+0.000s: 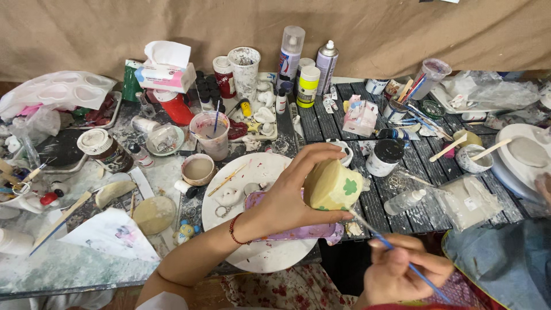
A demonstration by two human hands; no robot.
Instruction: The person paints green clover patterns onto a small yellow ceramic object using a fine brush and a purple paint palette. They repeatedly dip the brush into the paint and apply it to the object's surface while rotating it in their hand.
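My table [69,267] totally packed: paint-smeared top on left, dark slats on right. White round plate [270,255] sits at front edge, tissue box [165,72] and spray cans [291,54] at back, black-lidded jar [385,158] mid-right, water cup [211,135] with brush.

Left hand [287,201] grips pale yellow ceramic piece [333,185] with green clover marks; right hand [402,270] holds thin blue-handled brush [396,250], tip at the piece; white round plate [258,172], paint jars, spray cans on cluttered table [74,264]
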